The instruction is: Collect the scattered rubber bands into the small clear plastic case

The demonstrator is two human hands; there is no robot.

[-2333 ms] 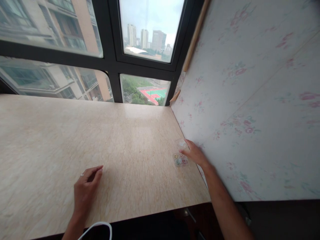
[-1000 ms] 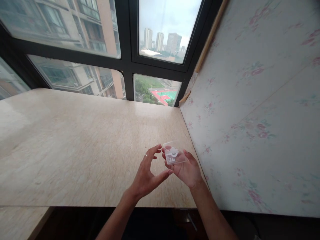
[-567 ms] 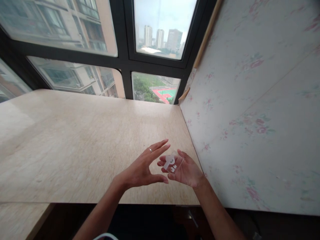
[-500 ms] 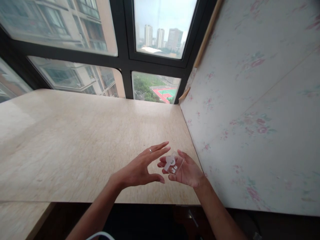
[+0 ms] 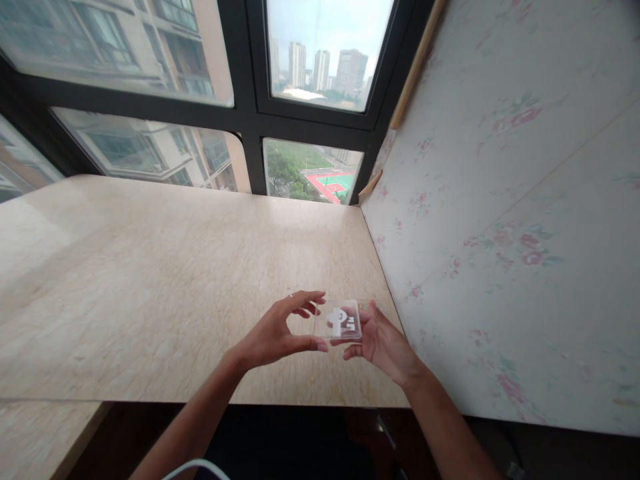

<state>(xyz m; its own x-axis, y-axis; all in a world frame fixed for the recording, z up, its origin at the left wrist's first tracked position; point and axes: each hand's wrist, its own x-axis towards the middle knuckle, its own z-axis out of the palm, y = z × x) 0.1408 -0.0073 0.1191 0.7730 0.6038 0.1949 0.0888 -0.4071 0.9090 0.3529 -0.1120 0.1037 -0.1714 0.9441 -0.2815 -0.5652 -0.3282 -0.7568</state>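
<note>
A clear, flat, square plastic case (image 5: pixel 345 321) with white shapes on it is held above the sill, between my two hands. My left hand (image 5: pixel 277 335) has its thumb at the case's lower left corner and its fingertips at the upper left. A ring shows on one of its fingers. Palm up, my right hand (image 5: pixel 383 343) supports the case from beneath and from the right. Some of its fingers show through the clear plastic, and its thumb stands at the upper right.
A beige marble-look sill (image 5: pixel 165 280) stretches left and back to the dark window frame (image 5: pixel 253 120). Close on the right rises a wall with flowered wallpaper (image 5: pixel 500 200). A white cable (image 5: pixel 197 463) curves at the bottom edge, over a dark space below the sill.
My left hand has closed in on the left side of the case. The case has turned to lie squarer to me and shifted slightly right. My right hand has moved a little right.
</note>
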